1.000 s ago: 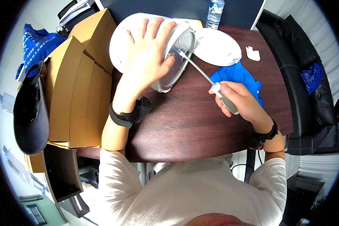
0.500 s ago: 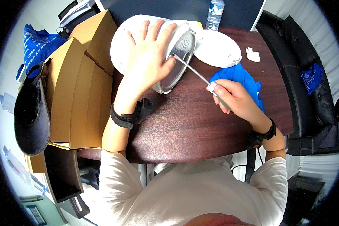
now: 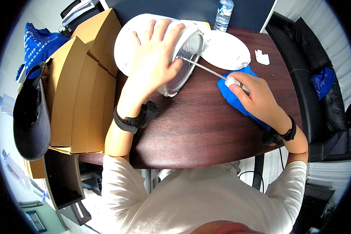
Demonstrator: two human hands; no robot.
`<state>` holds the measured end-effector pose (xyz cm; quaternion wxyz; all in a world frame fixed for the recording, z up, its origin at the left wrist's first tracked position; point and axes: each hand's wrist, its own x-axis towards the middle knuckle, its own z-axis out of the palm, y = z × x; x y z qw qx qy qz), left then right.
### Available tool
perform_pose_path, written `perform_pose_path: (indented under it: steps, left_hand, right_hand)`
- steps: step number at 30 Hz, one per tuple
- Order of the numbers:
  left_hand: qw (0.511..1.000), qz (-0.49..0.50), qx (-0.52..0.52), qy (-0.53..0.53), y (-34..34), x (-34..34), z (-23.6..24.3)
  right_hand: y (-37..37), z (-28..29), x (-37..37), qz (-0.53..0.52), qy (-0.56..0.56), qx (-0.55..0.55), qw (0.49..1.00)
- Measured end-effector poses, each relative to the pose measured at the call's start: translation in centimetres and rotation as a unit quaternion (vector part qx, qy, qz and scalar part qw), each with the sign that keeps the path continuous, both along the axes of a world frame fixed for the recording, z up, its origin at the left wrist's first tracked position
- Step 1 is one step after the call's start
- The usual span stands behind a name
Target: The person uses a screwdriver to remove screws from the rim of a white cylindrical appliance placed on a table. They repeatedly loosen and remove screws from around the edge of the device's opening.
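Note:
A white rounded appliance housing (image 3: 124,46) is tilted on its side, its round recessed end (image 3: 185,68) turned toward the right. My left hand (image 3: 154,58) is spread over it and grips it, the thumb by the rim of that end. In my right hand (image 3: 257,93) is a screwdriver with a white and grey handle (image 3: 233,82). Its long metal shaft points left and slightly up into the recessed end, the tip close to my left thumb. What the tip touches is too small to tell. A blue cloth (image 3: 238,97) lies under my right hand.
A white oval cover (image 3: 226,50) and a small white plastic piece (image 3: 262,57) lie on the dark wooden table (image 3: 183,132). A water bottle (image 3: 223,16) stands at the back. Cardboard boxes (image 3: 82,97) and a dark cap (image 3: 33,117) are at the left.
My right hand has moved right and turned on the screwdriver handle, its back now facing up. The screwdriver lies at a flatter slant. My left hand and the housing stay put.

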<state>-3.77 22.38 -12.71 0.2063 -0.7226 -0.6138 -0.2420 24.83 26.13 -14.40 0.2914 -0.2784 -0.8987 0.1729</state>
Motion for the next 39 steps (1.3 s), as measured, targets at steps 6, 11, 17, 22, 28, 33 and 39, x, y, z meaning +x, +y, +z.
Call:
perform_pose_path:
  steps: [6,11,17,22,28,33,39]
  left_hand:
    - [1.000,-0.003,-0.002,0.002,-0.06,0.03,0.14]
    - [1.000,-0.002,0.001,0.001,-0.11,0.06,0.17]
    - [1.000,0.001,0.003,0.005,-0.09,0.03,0.08]
    - [1.000,0.001,0.004,0.005,-0.02,0.02,0.01]
    - [1.000,0.002,0.002,0.004,-0.11,0.05,0.12]
    - [1.000,0.001,0.001,0.005,-0.11,0.04,0.04]
    - [1.000,0.001,0.002,0.003,-0.08,0.00,-0.04]
  right_hand:
    - [-0.19,0.30,-0.40,0.004,-0.012,-0.017,1.000]
    - [-0.32,0.37,-0.55,0.003,-0.004,-0.010,1.000]
    - [-0.43,0.48,-0.48,0.007,-0.008,-0.017,1.000]
    - [-0.52,0.57,-0.49,0.000,-0.012,0.001,1.000]
    - [-0.41,0.39,-0.42,-0.001,-0.013,0.020,1.000]
    - [-0.30,0.18,-0.50,-0.001,-0.013,0.044,0.999]
    - [-0.25,0.18,-0.26,-0.009,0.000,0.051,0.999]
